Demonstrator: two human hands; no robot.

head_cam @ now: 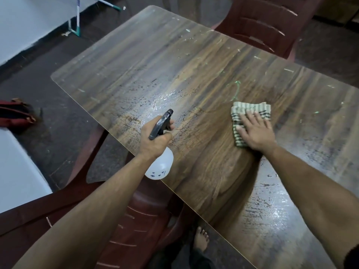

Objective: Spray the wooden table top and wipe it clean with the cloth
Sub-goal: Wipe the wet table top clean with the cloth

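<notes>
The wooden table top (174, 61) fills the middle of the view, with wet sheen and droplets near its centre and pale scuffs across it. My left hand (153, 138) grips a spray bottle (160, 167) with a white body and black trigger head, its nozzle aimed at the wet patch above the table's left edge. My right hand (254, 131) lies flat, fingers spread, pressing down on a folded green-and-white striped cloth (250, 110) on the table.
A dark red plastic chair (272, 24) stands at the far side of the table. Another red chair (139, 220) sits below the near left edge, beside my bare foot (202, 239). A red bag (15, 115) lies on the dark floor at left.
</notes>
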